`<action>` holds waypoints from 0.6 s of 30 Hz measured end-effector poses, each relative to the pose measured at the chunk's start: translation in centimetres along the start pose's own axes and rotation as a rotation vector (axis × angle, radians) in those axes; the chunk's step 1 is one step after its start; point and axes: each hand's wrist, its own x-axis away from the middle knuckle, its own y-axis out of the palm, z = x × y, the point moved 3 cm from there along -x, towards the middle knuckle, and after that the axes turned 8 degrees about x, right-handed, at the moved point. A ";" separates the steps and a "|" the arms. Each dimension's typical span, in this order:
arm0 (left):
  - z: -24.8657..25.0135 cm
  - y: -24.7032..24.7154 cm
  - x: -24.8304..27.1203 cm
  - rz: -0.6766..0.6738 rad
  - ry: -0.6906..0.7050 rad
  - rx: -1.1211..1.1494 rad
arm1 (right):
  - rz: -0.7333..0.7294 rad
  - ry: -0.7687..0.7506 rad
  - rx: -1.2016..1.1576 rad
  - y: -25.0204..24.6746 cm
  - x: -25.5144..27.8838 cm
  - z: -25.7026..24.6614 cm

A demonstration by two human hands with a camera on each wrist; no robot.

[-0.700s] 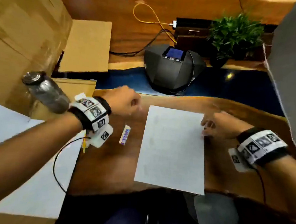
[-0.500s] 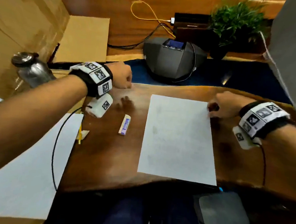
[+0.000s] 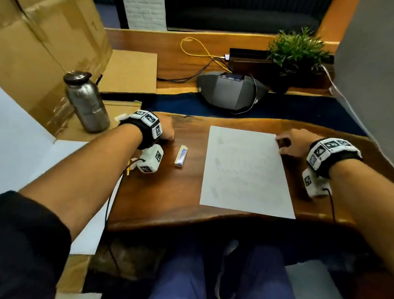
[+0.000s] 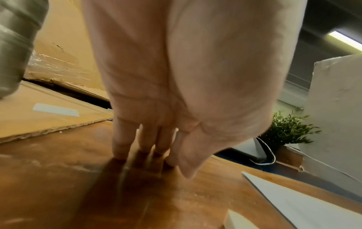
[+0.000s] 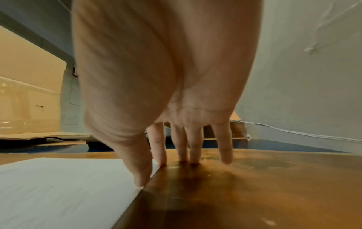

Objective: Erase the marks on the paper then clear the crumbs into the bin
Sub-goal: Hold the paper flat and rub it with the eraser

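The wooden desk is carrying both hands, and neither is holding anything. The cardboard boxes are standing well off beyond the left hand, with a steel bottle just outside its wrist. The paper is lying flat between the hands, nearer the right one, its faint pencil marks not yet rubbed out. The right hand is resting at the sheet's far right corner, fingers extended down onto the wood and thumb touching the edge, probably to steady the sheet. The left hand is propped on straight fingertips on bare wood. The eraser is lying untouched between that hand and the paper, close enough to pick up. I am not seeing any bin.
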 end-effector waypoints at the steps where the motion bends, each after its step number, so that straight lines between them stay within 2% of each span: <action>1: 0.4 -0.1 0.8 -0.008 -0.014 -0.008 | 0.039 0.009 -0.010 0.0 0.1 -0.3; 3: 1.4 -0.5 3.3 -0.015 -0.017 -0.039 | 0.203 -0.022 -0.028 -0.8 0.4 -1.8; 5: 2.0 -0.4 4.3 0.003 -0.039 -0.030 | 0.317 -0.181 -0.030 -2.1 1.4 -5.5; 8: 2.1 0.0 4.0 0.037 -0.062 0.038 | 0.279 -0.493 -0.017 -4.1 2.6 -12.9; 13: 1.1 0.5 1.6 0.047 -0.080 0.036 | 0.241 -0.816 0.050 -4.2 2.6 -23.1; 15: 0.9 -0.1 1.9 0.056 -0.076 0.053 | 0.191 -0.841 0.018 -3.6 2.2 -24.6; 18: 0.7 -0.1 2.5 0.074 -0.065 0.077 | 0.134 -0.765 -0.059 -3.0 1.7 -24.8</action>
